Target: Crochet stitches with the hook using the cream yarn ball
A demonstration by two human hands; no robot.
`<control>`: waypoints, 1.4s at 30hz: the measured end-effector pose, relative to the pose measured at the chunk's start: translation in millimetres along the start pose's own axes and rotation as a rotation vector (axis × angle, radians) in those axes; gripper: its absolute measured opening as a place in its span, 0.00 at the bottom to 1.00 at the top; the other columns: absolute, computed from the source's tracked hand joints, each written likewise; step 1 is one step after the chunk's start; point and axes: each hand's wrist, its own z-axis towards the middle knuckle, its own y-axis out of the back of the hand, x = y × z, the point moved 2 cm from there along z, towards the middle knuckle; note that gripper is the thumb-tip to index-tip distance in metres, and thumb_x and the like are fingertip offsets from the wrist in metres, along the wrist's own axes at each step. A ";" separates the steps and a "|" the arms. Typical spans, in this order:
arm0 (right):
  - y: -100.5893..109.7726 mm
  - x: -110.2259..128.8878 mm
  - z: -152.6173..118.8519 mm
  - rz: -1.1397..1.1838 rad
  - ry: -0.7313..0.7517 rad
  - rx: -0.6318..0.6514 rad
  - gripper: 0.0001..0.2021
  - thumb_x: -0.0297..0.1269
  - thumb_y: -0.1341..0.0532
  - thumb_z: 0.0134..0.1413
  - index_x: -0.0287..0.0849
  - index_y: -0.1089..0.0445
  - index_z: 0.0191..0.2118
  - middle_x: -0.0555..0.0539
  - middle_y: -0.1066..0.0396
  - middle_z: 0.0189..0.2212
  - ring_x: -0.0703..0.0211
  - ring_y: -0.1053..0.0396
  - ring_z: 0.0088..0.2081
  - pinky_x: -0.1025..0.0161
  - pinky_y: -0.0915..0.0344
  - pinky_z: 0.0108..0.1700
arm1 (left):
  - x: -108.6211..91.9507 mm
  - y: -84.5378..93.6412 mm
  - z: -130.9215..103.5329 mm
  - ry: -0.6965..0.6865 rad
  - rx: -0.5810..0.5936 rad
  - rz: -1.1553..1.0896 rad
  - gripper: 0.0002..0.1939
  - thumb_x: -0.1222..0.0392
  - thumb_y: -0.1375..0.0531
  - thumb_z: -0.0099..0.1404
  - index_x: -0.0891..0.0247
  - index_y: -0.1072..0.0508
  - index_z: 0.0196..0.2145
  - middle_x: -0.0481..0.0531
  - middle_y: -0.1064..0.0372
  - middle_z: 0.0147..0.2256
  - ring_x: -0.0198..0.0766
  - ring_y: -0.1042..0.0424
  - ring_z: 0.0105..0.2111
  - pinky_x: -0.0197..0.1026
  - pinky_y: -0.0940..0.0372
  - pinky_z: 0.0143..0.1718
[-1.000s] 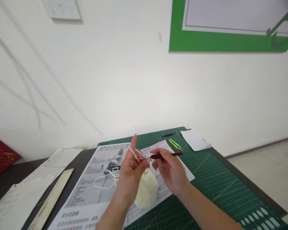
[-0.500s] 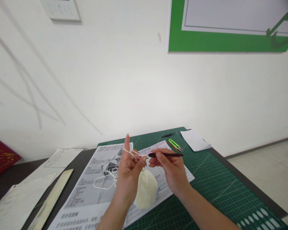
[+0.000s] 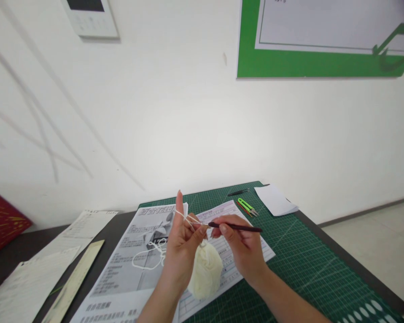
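Note:
Cream yarn runs over the raised index finger of my left hand [image 3: 181, 244], whose thumb and other fingers pinch it. My right hand [image 3: 244, 246] grips a crochet hook [image 3: 237, 227] by its dark handle, and the thin metal end reaches the yarn at my left fingertips. Below and between the hands a ball of cream yarn [image 3: 206, 271] lies on a printed form. A loose yarn strand [image 3: 144, 267] curls over a printed sheet [image 3: 121, 269] left of my left hand. The small loop at the hook's tip is too fine to make out.
Green-handled snips [image 3: 245, 205], a dark slim tool [image 3: 237, 193] and white paper [image 3: 276, 200] lie on the green cutting mat [image 3: 303, 255]. At the left are a ruler [image 3: 76, 280], written sheets [image 3: 50, 264] and a red item [image 3: 3, 220]. A white wall rises behind.
The hook's handle end has tilted down and moved slightly right with my right hand. My left hand keeps its pose with the index finger raised. The whole view has shifted slightly.

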 end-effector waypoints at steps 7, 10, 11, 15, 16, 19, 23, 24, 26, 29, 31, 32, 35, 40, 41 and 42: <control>-4.2 9.7 -9.1 -0.261 0.283 0.252 0.18 0.23 0.40 0.55 0.50 0.25 0.47 0.43 0.24 0.38 0.52 0.27 0.38 0.55 0.30 0.40 | -3.7 0.6 -2.0 0.052 -0.033 -0.103 0.47 0.66 0.35 0.56 0.44 0.56 0.65 0.41 0.36 0.25 0.31 0.39 0.25 0.32 0.41 0.30; -3.7 2.4 -7.1 -0.103 0.139 0.126 0.12 0.27 0.39 0.55 0.49 0.23 0.42 0.45 0.23 0.35 0.56 0.26 0.36 0.58 0.29 0.38 | -2.7 1.6 -1.0 0.064 -0.019 -0.128 0.49 0.67 0.35 0.56 0.45 0.58 0.65 0.41 0.37 0.25 0.30 0.39 0.25 0.33 0.42 0.29; -3.6 -2.0 -5.8 0.000 0.039 0.065 0.10 0.30 0.38 0.56 0.49 0.23 0.41 0.46 0.22 0.33 0.58 0.26 0.33 0.61 0.29 0.37 | -1.8 2.5 -0.2 0.068 -0.012 -0.130 0.49 0.67 0.35 0.56 0.45 0.58 0.65 0.41 0.38 0.24 0.30 0.40 0.25 0.33 0.42 0.29; -7.3 -16.9 -1.7 0.422 -0.332 -0.043 0.07 0.38 0.34 0.51 0.43 0.23 0.36 0.49 0.23 0.25 0.63 0.26 0.26 0.66 0.27 0.30 | 0.9 7.3 3.6 0.068 0.010 -0.099 0.48 0.65 0.35 0.57 0.45 0.57 0.65 0.40 0.40 0.24 0.31 0.40 0.24 0.34 0.43 0.29; -8.2 -18.3 -1.1 0.487 -0.387 -0.051 0.08 0.39 0.32 0.49 0.42 0.23 0.35 0.49 0.23 0.24 0.63 0.26 0.25 0.67 0.27 0.29 | 1.0 8.4 4.3 0.061 0.012 -0.083 0.48 0.65 0.35 0.56 0.45 0.57 0.65 0.40 0.41 0.24 0.31 0.41 0.24 0.33 0.43 0.29; -8.9 -18.9 -0.1 0.604 -0.498 -0.076 0.09 0.38 0.30 0.46 0.39 0.23 0.33 0.47 0.22 0.23 0.64 0.25 0.24 0.69 0.26 0.29 | 0.2 10.4 5.2 0.042 0.015 -0.035 0.47 0.64 0.34 0.56 0.47 0.55 0.65 0.41 0.41 0.24 0.30 0.42 0.24 0.33 0.44 0.28; -8.3 -18.7 0.4 0.693 -0.593 -0.090 0.10 0.37 0.29 0.45 0.36 0.23 0.33 0.46 0.22 0.23 0.65 0.25 0.23 0.71 0.26 0.28 | -0.9 8.9 3.8 0.023 0.022 -0.013 0.44 0.64 0.35 0.57 0.49 0.52 0.65 0.42 0.41 0.25 0.30 0.41 0.25 0.33 0.43 0.29; -8.1 -19.0 0.7 0.704 -0.608 -0.093 0.10 0.37 0.29 0.44 0.36 0.23 0.33 0.46 0.22 0.22 0.65 0.26 0.23 0.71 0.26 0.28 | -1.1 8.1 3.3 0.023 0.025 -0.015 0.44 0.65 0.35 0.57 0.49 0.52 0.65 0.42 0.41 0.26 0.30 0.41 0.25 0.33 0.43 0.29; -7.8 -19.6 1.2 0.714 -0.622 -0.100 0.11 0.36 0.29 0.43 0.35 0.23 0.32 0.46 0.22 0.21 0.65 0.26 0.22 0.71 0.26 0.27 | -1.5 6.6 2.3 0.028 0.034 -0.019 0.45 0.66 0.36 0.58 0.47 0.54 0.65 0.42 0.41 0.26 0.30 0.42 0.25 0.32 0.43 0.29; -7.6 -19.4 1.9 0.714 -0.620 -0.109 0.11 0.36 0.28 0.42 0.34 0.23 0.33 0.45 0.22 0.21 0.65 0.26 0.22 0.70 0.25 0.27 | -2.9 5.3 1.2 0.039 0.056 -0.024 0.46 0.67 0.37 0.59 0.47 0.59 0.66 0.42 0.40 0.25 0.30 0.41 0.26 0.33 0.43 0.31; -7.3 -18.4 2.5 0.709 -0.616 -0.104 0.12 0.36 0.28 0.42 0.34 0.23 0.32 0.46 0.23 0.21 0.65 0.27 0.21 0.70 0.25 0.26 | -3.8 5.0 0.8 0.043 0.079 -0.027 0.47 0.67 0.38 0.60 0.46 0.61 0.66 0.42 0.40 0.25 0.30 0.41 0.26 0.33 0.43 0.32; -7.0 -17.9 2.9 0.700 -0.614 -0.098 0.12 0.37 0.28 0.42 0.34 0.23 0.32 0.46 0.23 0.20 0.65 0.27 0.21 0.70 0.25 0.26 | -4.0 5.1 0.8 0.045 0.090 -0.026 0.47 0.68 0.38 0.60 0.46 0.62 0.66 0.42 0.40 0.25 0.30 0.41 0.26 0.33 0.43 0.31; -6.1 -17.1 4.4 0.660 -0.605 -0.077 0.12 0.38 0.29 0.43 0.33 0.24 0.31 0.47 0.24 0.20 0.66 0.28 0.19 0.70 0.26 0.23 | -3.4 6.1 1.3 0.049 0.113 -0.014 0.48 0.68 0.38 0.60 0.45 0.64 0.66 0.41 0.41 0.25 0.31 0.42 0.25 0.34 0.44 0.30; -6.1 -19.7 4.5 0.685 -0.618 -0.060 0.11 0.37 0.29 0.45 0.34 0.24 0.31 0.48 0.24 0.19 0.67 0.29 0.19 0.70 0.26 0.24 | -2.0 8.3 2.6 0.063 0.135 -0.003 0.49 0.67 0.38 0.61 0.44 0.67 0.66 0.41 0.41 0.25 0.32 0.42 0.25 0.35 0.45 0.29; -6.2 -20.3 4.2 0.696 -0.625 -0.060 0.11 0.37 0.29 0.44 0.34 0.24 0.31 0.47 0.24 0.20 0.66 0.28 0.20 0.70 0.26 0.24 | -2.2 8.5 2.7 0.064 0.134 0.001 0.49 0.67 0.38 0.61 0.44 0.67 0.66 0.41 0.41 0.25 0.32 0.42 0.25 0.35 0.45 0.29; -6.2 -20.6 3.8 0.704 -0.632 -0.063 0.11 0.37 0.29 0.44 0.34 0.24 0.31 0.47 0.24 0.20 0.66 0.28 0.20 0.70 0.25 0.24 | -2.5 8.4 2.6 0.064 0.132 0.004 0.49 0.67 0.38 0.61 0.44 0.67 0.66 0.41 0.41 0.25 0.31 0.43 0.25 0.35 0.45 0.29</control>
